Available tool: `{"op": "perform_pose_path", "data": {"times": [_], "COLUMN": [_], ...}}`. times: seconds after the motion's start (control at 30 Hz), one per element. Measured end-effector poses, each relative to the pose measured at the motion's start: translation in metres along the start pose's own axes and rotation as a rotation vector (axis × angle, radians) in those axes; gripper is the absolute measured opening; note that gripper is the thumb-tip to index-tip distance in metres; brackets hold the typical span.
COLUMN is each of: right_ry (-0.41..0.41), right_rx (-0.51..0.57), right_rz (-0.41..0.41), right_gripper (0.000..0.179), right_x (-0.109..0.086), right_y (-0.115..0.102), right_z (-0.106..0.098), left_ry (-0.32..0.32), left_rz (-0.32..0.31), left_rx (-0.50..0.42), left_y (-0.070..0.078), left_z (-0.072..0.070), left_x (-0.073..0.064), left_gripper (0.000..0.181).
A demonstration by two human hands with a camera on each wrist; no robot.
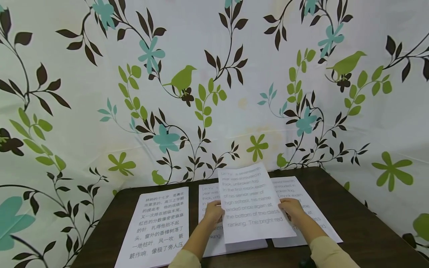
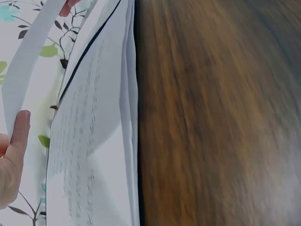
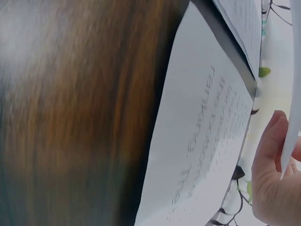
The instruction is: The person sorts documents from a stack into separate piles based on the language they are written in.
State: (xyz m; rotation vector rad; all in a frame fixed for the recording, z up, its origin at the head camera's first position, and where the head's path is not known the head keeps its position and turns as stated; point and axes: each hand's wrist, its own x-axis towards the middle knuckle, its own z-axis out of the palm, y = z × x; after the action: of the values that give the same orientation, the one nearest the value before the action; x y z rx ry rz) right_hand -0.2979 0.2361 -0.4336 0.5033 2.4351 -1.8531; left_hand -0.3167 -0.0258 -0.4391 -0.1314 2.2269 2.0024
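A white sheet of paper [image 1: 249, 206] printed with large English text is held up and tilted, its printed side towards the head camera. My left hand [image 1: 213, 213] pinches its left edge, the thumb and fingers at about mid-height. On the opposite edge my right hand [image 1: 293, 209] grips the paper, with the sheet [image 3: 292, 108] seen nearly edge-on between thumb and fingers in the right wrist view. Below the raised sheet lies a middle stack of paper [image 1: 241, 248], partly hidden by it. Another English-printed page [image 1: 313, 212] lies to the right, partly covered.
A stack of paper [image 1: 161, 227] with Chinese text lies on the left of the dark wood-grain table [image 1: 107, 232]. Directly behind the table's back edge hangs a white backdrop [image 1: 214, 137] patterned with leaves, flowers and birds.
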Motion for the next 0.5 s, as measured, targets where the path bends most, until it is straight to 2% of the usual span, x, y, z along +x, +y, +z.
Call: {"op": "perform_pose_path", "data": {"times": [0.5], "right_ry": [0.053], "right_rx": [-0.007], "right_rz": [-0.001], "right_gripper": [0.043], "right_x": [0.006], "right_y": [-0.002], "right_z": [-0.039], "left_ry": [-0.049], "left_rz": [0.015], "left_rx": [-0.013], "left_y": [0.023], "left_z": [0.036], "left_x": [0.002], "left_gripper": [0.043]}}
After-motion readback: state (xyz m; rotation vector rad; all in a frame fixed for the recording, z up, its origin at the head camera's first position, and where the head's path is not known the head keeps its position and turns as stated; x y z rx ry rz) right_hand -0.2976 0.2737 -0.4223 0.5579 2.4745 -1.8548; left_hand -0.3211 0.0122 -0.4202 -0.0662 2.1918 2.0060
